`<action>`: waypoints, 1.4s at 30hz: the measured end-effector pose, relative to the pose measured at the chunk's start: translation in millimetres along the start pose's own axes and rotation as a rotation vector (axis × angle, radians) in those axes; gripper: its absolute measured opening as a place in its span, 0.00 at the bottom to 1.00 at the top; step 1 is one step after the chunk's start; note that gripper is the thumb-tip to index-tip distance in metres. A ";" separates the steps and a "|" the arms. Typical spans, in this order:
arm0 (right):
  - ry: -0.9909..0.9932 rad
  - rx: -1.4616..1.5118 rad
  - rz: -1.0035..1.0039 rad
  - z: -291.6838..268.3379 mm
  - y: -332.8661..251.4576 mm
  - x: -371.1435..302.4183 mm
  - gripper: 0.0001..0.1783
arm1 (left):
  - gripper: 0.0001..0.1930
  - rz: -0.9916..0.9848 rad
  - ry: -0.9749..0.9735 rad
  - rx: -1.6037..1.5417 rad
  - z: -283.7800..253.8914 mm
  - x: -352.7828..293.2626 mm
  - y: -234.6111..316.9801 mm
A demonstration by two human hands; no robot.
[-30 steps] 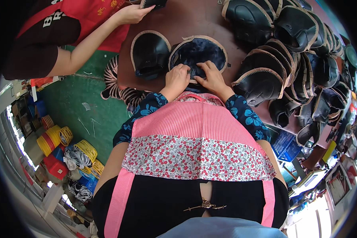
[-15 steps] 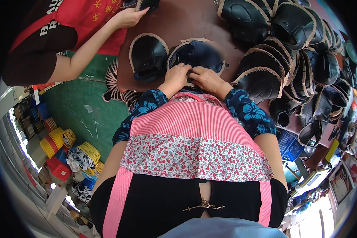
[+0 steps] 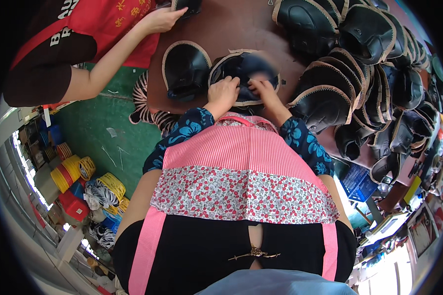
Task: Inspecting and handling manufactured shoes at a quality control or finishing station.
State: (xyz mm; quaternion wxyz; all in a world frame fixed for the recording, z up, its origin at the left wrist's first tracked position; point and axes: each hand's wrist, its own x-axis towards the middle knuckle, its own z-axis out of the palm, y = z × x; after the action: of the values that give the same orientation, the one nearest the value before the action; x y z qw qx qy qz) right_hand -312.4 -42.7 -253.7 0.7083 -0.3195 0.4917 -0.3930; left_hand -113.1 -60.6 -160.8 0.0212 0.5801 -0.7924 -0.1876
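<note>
A black shoe upper with a tan edge (image 3: 243, 66) lies on the brown table (image 3: 241, 24) right in front of me. My left hand (image 3: 224, 93) grips its near left rim, fingers curled over the edge. My right hand (image 3: 262, 91) presses on its near right part, fingers on the black material. Another black upper with a tan rim (image 3: 184, 71) lies flat just left of it, untouched.
Several black uppers are stacked in overlapping rows at the right (image 3: 359, 73). A co-worker in a red top reaches an arm (image 3: 118, 54) to a dark piece (image 3: 187, 6) at the table's far edge. Yellow tape rolls and bins (image 3: 74, 172) sit on the green floor at left.
The view has shifted slightly; both hands stay on the same upper, working along its near edge. The co-worker's hand remains at the far piece.
</note>
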 end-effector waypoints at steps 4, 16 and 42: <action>0.041 -0.548 -0.356 6.1 -2.3 -10.1 0.26 | 0.12 -0.105 -0.057 0.039 3.1 9.9 -1.3; 0.198 -0.028 0.125 17.8 -3.4 9.2 0.12 | 0.12 -0.051 0.004 -0.106 3.0 -18.4 -11.6; -0.234 -1.006 -0.695 23.0 -13.8 -51.1 0.16 | 0.16 -0.105 -0.058 -0.225 -9.8 -27.6 -17.8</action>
State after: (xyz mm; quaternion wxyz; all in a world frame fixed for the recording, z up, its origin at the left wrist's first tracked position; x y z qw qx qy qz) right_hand -304.6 -3.4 -212.2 0.3507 -0.7965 0.4029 -0.2831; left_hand -85.4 -42.3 -152.3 0.0535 0.6090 -0.7351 -0.2929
